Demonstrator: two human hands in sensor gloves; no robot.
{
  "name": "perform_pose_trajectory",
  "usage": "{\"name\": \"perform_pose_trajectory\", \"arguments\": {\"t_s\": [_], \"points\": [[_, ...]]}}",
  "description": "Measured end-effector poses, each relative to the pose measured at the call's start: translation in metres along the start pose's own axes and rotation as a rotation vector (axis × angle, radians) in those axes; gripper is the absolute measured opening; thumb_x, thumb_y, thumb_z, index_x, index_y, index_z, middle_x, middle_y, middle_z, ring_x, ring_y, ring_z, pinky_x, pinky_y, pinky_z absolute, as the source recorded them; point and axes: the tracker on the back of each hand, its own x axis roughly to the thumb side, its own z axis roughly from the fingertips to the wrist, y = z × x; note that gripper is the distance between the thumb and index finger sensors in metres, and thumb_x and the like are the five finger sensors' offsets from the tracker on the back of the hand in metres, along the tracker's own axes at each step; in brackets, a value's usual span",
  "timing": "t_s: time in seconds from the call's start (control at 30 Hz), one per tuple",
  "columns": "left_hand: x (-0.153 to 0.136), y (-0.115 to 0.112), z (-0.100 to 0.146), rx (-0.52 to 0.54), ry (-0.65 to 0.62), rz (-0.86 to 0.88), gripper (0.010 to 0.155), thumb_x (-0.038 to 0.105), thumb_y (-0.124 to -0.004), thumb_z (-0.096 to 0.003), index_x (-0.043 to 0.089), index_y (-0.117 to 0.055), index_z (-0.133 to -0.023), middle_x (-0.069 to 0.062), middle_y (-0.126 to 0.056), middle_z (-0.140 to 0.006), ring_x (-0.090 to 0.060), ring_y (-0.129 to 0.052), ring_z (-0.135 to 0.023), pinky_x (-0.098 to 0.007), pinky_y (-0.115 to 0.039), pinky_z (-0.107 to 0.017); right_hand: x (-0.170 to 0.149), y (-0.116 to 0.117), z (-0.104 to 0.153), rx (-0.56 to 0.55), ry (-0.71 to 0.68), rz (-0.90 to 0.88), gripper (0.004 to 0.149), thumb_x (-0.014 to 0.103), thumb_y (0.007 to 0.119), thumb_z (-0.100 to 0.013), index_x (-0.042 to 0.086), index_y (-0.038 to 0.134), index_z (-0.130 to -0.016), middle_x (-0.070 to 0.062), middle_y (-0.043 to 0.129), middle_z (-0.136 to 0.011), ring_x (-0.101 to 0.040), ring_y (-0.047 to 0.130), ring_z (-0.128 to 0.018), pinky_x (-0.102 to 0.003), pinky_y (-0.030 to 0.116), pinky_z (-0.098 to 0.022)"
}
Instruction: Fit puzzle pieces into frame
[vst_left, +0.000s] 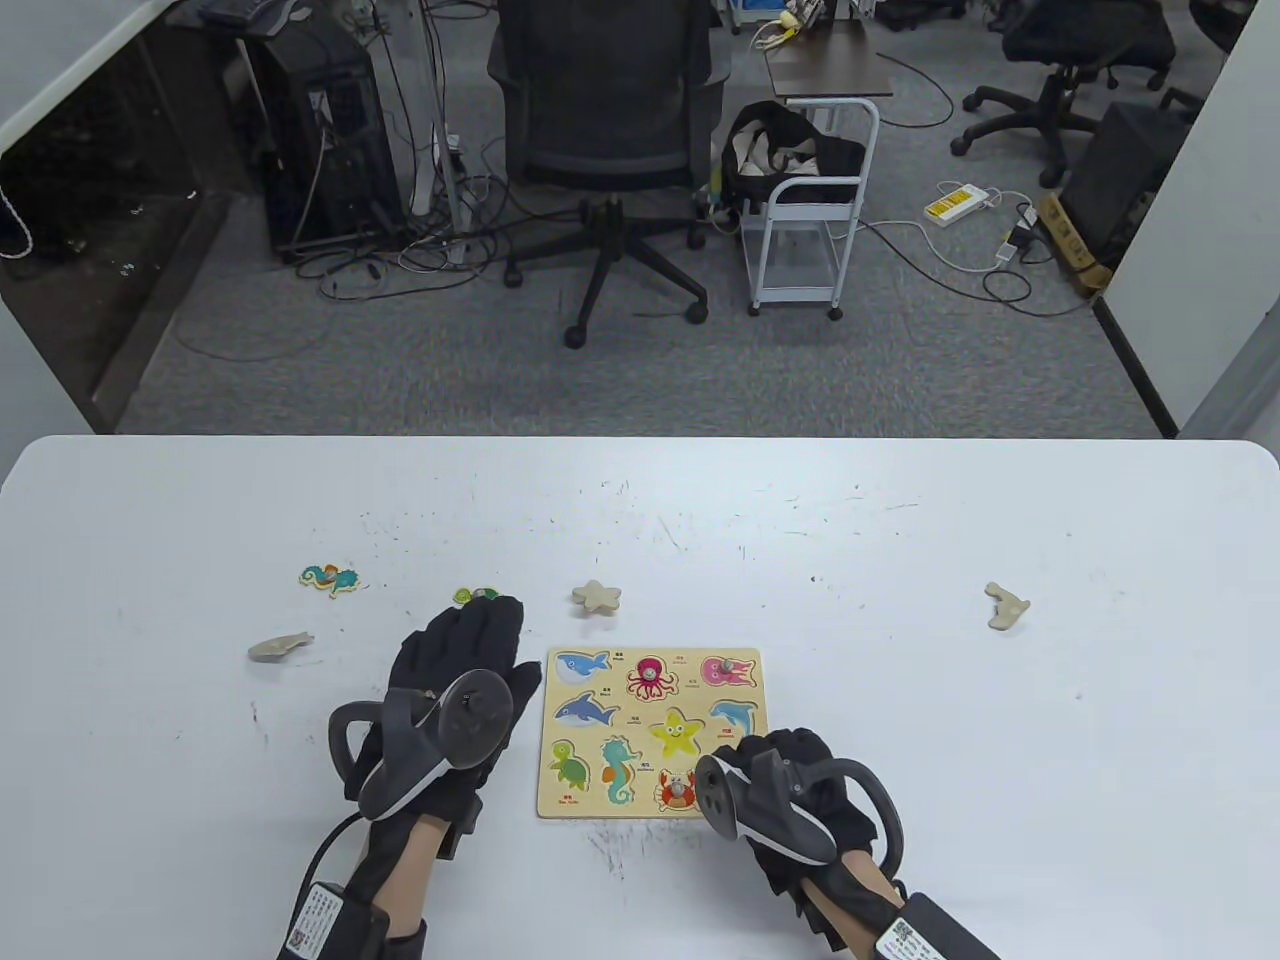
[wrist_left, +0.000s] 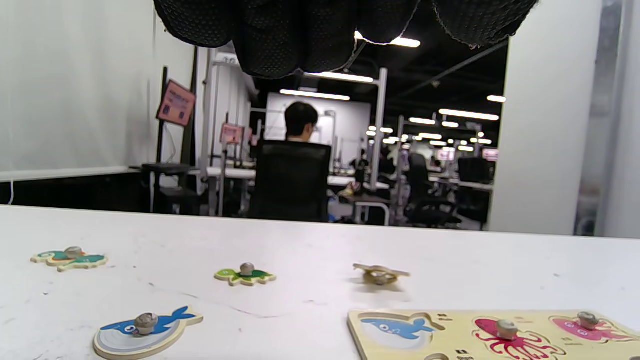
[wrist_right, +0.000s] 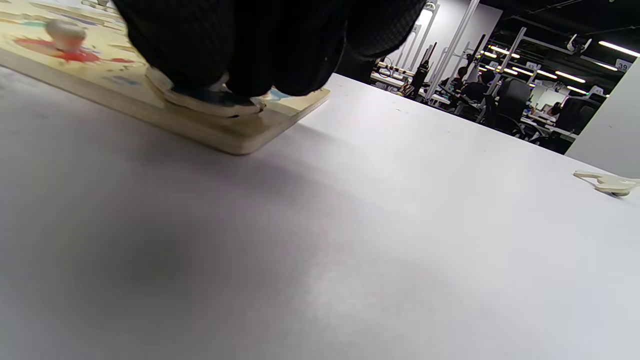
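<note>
Item, far left: seahorse piece (vst_left: 329, 579), face up on the white table (vst_left: 900, 520), well apart from the frame.

Item: fish-shaped piece (vst_left: 280, 647), lying blank side up, left of my left hand.

Item: my left hand (vst_left: 455, 690), fingers stretched forward and loosely straight over the table, holding nothing; tracker on its back. Whale piece (wrist_left: 145, 327) lies face up below these fingers in the left wrist view; the table view hides it under the hand.

Item: turtle piece (vst_left: 474, 596), face up, just beyond my left fingertips; whether they touch it I cannot tell.

Item: star piece (vst_left: 597, 596), blank side up, just behind the frame's far left corner.

Item: puzzle frame (vst_left: 650, 732), flat on the table between my two hands. Octopus (vst_left: 650, 677), jellyfish (vst_left: 727, 671) and crab (vst_left: 677, 791) pieces sit in it with their knobs up. The other cut-outs show only printed pictures.

Item: my right hand (vst_left: 790, 790), over the frame's near right corner, fingers curled down onto a blue-edged piece (wrist_right: 207, 97) that lies on the frame there. The right wrist view shows the fingertips on it; whether they pinch its knob or only press, I cannot tell.

Item, far right: blank-side-up piece (vst_left: 1005, 605), alone, well apart from the frame.
</note>
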Motion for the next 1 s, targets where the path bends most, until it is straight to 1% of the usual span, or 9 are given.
{"name": "perform_pose_trajectory", "arguments": {"t_s": [0.2, 0.4, 0.5, 0.57, 0.67, 0.73, 0.83, 0.93, 1.0], "points": [[0.001, 0.000, 0.000, -0.007, 0.000, -0.003, 0.069, 0.062, -0.067, -0.0519, 0.035, -0.054, -0.114, -0.001, -0.071, -0.119, -0.031, -0.074, -0.108, -0.054, -0.064, -0.080, 0.002, 0.002, 0.000, -0.013, 0.008, 0.017, 0.043, 0.043, 0.089, -0.038, 0.043, 0.080, -0.081, 0.015, 0.091, -0.083, -0.013, 0.091, -0.079, -0.043, 0.070, -0.070], [0.002, 0.000, 0.000, -0.016, 0.000, -0.006, 0.069, 0.062, -0.067, -0.0520, 0.035, -0.054, -0.114, -0.001, -0.071, -0.119, -0.031, -0.074, -0.108, -0.054, -0.064, -0.080, 0.002, 0.001, 0.001, 0.007, 0.008, 0.013, 0.044, 0.044, 0.088, -0.039, 0.043, 0.078, -0.082, 0.015, 0.089, -0.085, -0.014, 0.090, -0.081, -0.044, 0.070, -0.070], [0.002, 0.000, 0.000, -0.017, 0.000, -0.006, 0.069, 0.062, -0.067, -0.0520, 0.035, -0.054, -0.114, -0.001, -0.071, -0.119, -0.031, -0.074, -0.108, -0.054, -0.064, -0.080, -0.003, -0.001, 0.001, 0.035, 0.001, -0.016, 0.047, 0.047, 0.086, -0.039, 0.044, 0.077, -0.085, 0.015, 0.087, -0.088, -0.015, 0.089, -0.084, -0.044, 0.069, -0.071], [0.002, 0.001, 0.000, -0.017, 0.001, -0.007, 0.069, 0.062, -0.067, -0.0520, 0.035, -0.054, -0.114, -0.001, -0.071, -0.119, -0.031, -0.074, -0.108, -0.054, -0.064, -0.080, -0.012, -0.004, 0.000, 0.042, 0.025, -0.054, 0.049, 0.048, 0.085, -0.039, 0.044, 0.075, -0.086, 0.015, 0.086, -0.091, -0.016, 0.087, -0.086, -0.044, 0.067, -0.072], [0.001, 0.001, 0.000, -0.015, 0.008, -0.008, 0.069, 0.062, -0.067, -0.0520, 0.035, -0.054, -0.114, -0.001, -0.071, -0.119, -0.031, -0.074, -0.108, -0.054, -0.064, -0.080, -0.034, -0.013, -0.002, 0.055, 0.090, -0.115, 0.052, 0.049, 0.085, -0.039, 0.044, 0.072, -0.090, 0.014, 0.082, -0.096, -0.018, 0.084, -0.090, -0.045, 0.064, -0.074], [-0.001, 0.002, 0.000, -0.014, 0.014, -0.005, 0.069, 0.062, -0.067, -0.0520, 0.035, -0.054, -0.114, -0.001, -0.071, -0.119, -0.031, -0.074, -0.108, -0.054, -0.064, -0.080, -0.052, -0.020, -0.005, 0.016, 0.125, -0.095, 0.054, 0.049, 0.084, -0.039, 0.044, 0.071, -0.091, 0.013, 0.081, -0.097, -0.018, 0.084, -0.091, -0.046, 0.064, -0.074], [-0.004, 0.005, 0.000, -0.008, 0.024, 0.000, 0.069, 0.062, -0.067, -0.0520, 0.035, -0.054, -0.114, -0.001, -0.071, -0.119, -0.031, -0.074, -0.108, -0.054, -0.064, -0.080, -0.088, -0.032, -0.013, 0.008, 0.234, -0.074, 0.057, 0.050, 0.084, -0.039, 0.045, 0.067, -0.094, 0.014, 0.077, -0.101, -0.019, 0.080, -0.094, -0.046, 0.062, -0.076], [-0.006, 0.007, 0.000, -0.002, 0.034, 0.004, 0.069, 0.062, -0.067, -0.0520, 0.035, -0.055, -0.114, -0.001, -0.071, -0.119, -0.031, -0.074, -0.108, -0.054, -0.064, -0.080, -0.122, -0.038, -0.023, 0.010, 0.327, -0.100, 0.060, 0.050, 0.084, -0.040, 0.045, 0.064, -0.095, 0.013, 0.073, -0.104, -0.020, 0.078, -0.097, -0.046, 0.060, -0.077], [-0.008, 0.008, 0.001, 0.001, 0.042, 0.007, 0.069, 0.062, -0.067, -0.0520, 0.035, -0.054, -0.114, -0.001, -0.071, -0.119, -0.031, -0.074, -0.108, -0.054, -0.064, -0.080, -0.152, -0.042, -0.032, 0.014, 0.414, -0.131, 0.061, 0.050, 0.083, -0.040, 0.045, 0.062, -0.096, 0.013, 0.072, -0.105, -0.020, 0.076, -0.098, -0.046, 0.059, -0.078]]}}
